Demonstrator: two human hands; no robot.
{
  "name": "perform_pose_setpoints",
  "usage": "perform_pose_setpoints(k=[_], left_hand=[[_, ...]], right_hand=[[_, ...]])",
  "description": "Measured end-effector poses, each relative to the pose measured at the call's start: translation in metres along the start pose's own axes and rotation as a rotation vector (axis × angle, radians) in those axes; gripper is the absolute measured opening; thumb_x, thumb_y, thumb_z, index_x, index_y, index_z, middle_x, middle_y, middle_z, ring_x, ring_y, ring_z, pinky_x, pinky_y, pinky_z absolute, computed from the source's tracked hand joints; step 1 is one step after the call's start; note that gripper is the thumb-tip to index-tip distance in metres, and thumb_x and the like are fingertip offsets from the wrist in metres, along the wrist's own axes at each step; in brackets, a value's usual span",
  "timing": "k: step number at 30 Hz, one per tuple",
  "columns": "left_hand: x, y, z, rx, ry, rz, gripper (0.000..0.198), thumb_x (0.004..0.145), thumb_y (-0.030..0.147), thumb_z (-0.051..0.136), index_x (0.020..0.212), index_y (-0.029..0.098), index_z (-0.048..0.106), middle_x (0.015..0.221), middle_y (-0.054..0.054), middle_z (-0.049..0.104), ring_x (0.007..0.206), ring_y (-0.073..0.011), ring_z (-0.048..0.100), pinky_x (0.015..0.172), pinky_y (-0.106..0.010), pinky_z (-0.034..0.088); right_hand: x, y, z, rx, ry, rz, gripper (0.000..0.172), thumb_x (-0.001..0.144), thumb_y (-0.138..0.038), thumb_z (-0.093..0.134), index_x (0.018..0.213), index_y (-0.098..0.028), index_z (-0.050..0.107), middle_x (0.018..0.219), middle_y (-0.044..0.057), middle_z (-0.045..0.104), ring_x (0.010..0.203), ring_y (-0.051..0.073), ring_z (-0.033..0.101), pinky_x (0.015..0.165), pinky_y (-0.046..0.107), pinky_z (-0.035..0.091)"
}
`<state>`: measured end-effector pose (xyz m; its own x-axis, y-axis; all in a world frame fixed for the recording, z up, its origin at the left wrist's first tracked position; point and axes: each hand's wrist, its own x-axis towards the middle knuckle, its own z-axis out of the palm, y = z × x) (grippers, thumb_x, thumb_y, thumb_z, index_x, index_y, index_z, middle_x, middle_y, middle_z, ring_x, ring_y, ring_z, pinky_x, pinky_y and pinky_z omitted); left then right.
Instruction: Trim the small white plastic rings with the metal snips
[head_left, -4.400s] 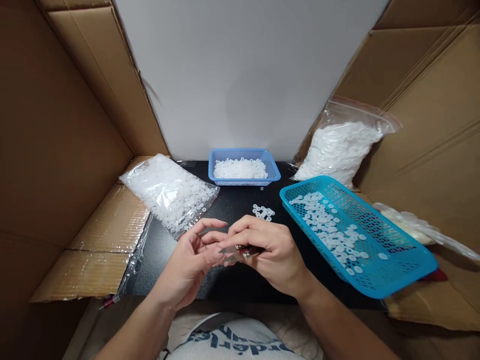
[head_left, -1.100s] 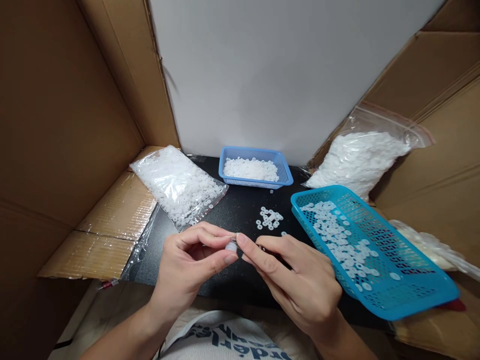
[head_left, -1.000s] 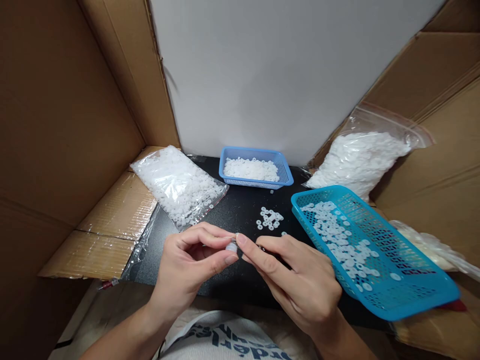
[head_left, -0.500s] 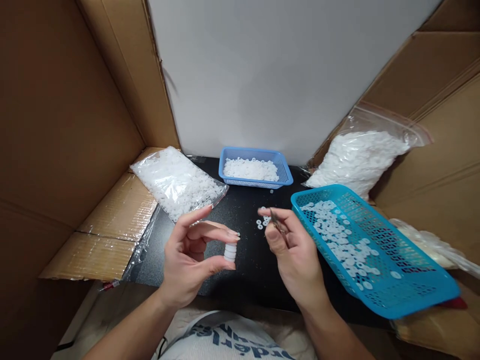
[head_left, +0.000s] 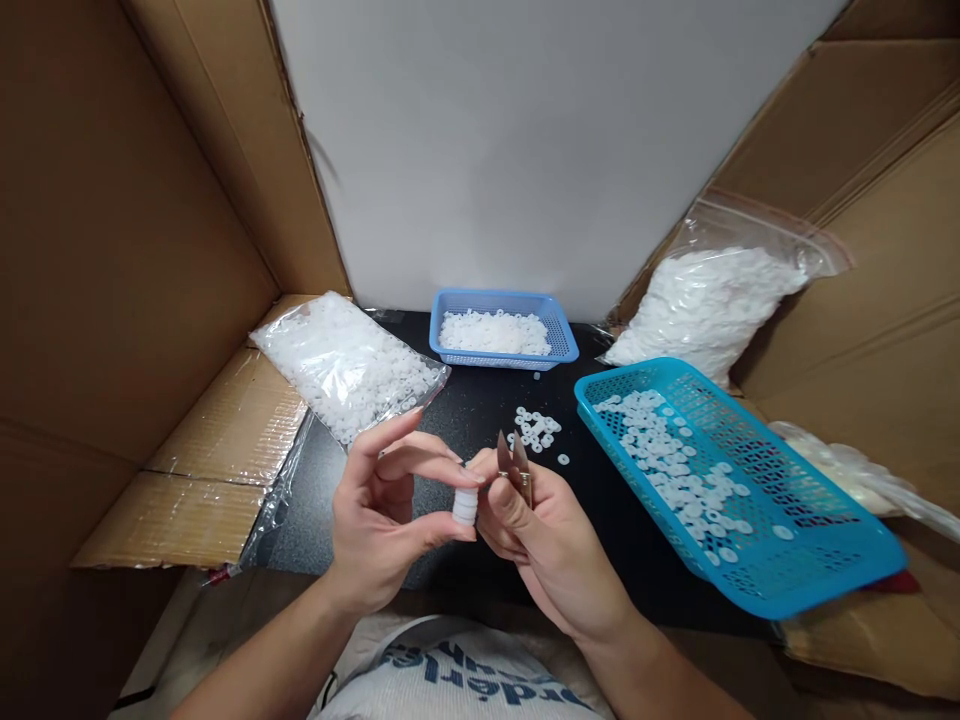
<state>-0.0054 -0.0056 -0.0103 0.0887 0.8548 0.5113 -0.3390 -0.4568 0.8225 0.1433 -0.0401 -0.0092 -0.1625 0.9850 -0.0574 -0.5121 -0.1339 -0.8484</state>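
Note:
Between the thumb and a finger of my left hand (head_left: 382,510) is a short upright stack of white plastic rings (head_left: 465,506). My right hand (head_left: 544,545) is closed around small metal snips (head_left: 516,470), whose two pointed blades stick up slightly apart. Its fingertips are right beside the stack; whether they touch it I cannot tell. Beyond my right hand, a small heap of loose white rings (head_left: 537,428) lies on the black table (head_left: 480,400).
A blue basket (head_left: 504,356) of white rings stands at the back. The larger turquoise basket (head_left: 806,600) at right also holds rings. Clear bags of white pieces lie at left (head_left: 349,365) and back right (head_left: 709,300). Cardboard walls (head_left: 150,200) enclose both sides.
My right hand has moved left to the stack, and the snips' blades now point upward. The loose heap has come into fuller view. My left hand stays nearly in place with the rings.

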Motion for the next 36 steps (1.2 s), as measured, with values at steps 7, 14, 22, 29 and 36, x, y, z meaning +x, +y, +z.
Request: perform_pose_setpoints(k=[7, 14, 22, 29, 36], left_hand=[[-0.001, 0.0, -0.001, -0.067, -0.01, -0.025, 0.067, 0.071, 0.019, 0.095, 0.131, 0.032, 0.07, 0.088, -0.003, 0.085, 0.087, -0.0216, 0.078, 0.087, -0.035, 0.062], [-0.002, 0.001, 0.0, -0.089, -0.016, -0.055, 0.066, 0.072, 0.012, 0.093, 0.131, 0.033, 0.07, 0.092, -0.003, 0.085, 0.088, -0.0179, 0.076, 0.085, -0.029, 0.06], [-0.001, 0.0, 0.002, -0.024, 0.048, -0.07, 0.062, 0.068, 0.024, 0.097, 0.125, 0.03, 0.072, 0.085, -0.004, 0.083, 0.081, -0.0192, 0.074, 0.083, -0.033, 0.06], [-0.001, 0.0, 0.004, 0.021, 0.035, -0.019, 0.062, 0.071, 0.022, 0.095, 0.127, 0.032, 0.071, 0.087, -0.002, 0.084, 0.083, -0.0181, 0.077, 0.083, -0.03, 0.059], [-0.001, 0.003, 0.003, 0.072, -0.051, 0.043, 0.062, 0.08, 0.018, 0.089, 0.135, 0.036, 0.066, 0.094, -0.002, 0.083, 0.087, -0.0174, 0.075, 0.087, -0.032, 0.058]], right_hand=[[-0.003, 0.0, -0.011, -0.271, 0.119, -0.204, 0.031, 0.092, -0.051, 0.074, 0.09, -0.02, 0.073, 0.071, -0.001, 0.061, 0.062, 0.012, 0.05, 0.054, 0.024, 0.037], [-0.006, 0.0, -0.011, -0.312, 0.163, -0.299, 0.042, 0.093, -0.052, 0.072, 0.07, -0.019, 0.062, 0.065, -0.002, 0.056, 0.053, 0.01, 0.043, 0.046, 0.024, 0.03], [-0.002, -0.002, 0.004, 0.014, 0.021, -0.014, 0.037, 0.085, -0.052, 0.081, 0.089, -0.021, 0.062, 0.059, -0.007, 0.055, 0.042, 0.003, 0.019, 0.041, 0.021, 0.014], [0.002, -0.006, 0.014, 0.213, 0.013, 0.078, 0.043, 0.075, -0.045, 0.091, 0.095, -0.022, 0.061, 0.071, 0.002, 0.075, 0.04, 0.001, 0.019, 0.039, 0.019, 0.012], [0.004, -0.005, 0.012, 0.246, 0.019, 0.085, 0.049, 0.071, -0.047, 0.094, 0.095, -0.021, 0.061, 0.07, 0.003, 0.076, 0.04, 0.001, 0.025, 0.039, 0.017, 0.014]])
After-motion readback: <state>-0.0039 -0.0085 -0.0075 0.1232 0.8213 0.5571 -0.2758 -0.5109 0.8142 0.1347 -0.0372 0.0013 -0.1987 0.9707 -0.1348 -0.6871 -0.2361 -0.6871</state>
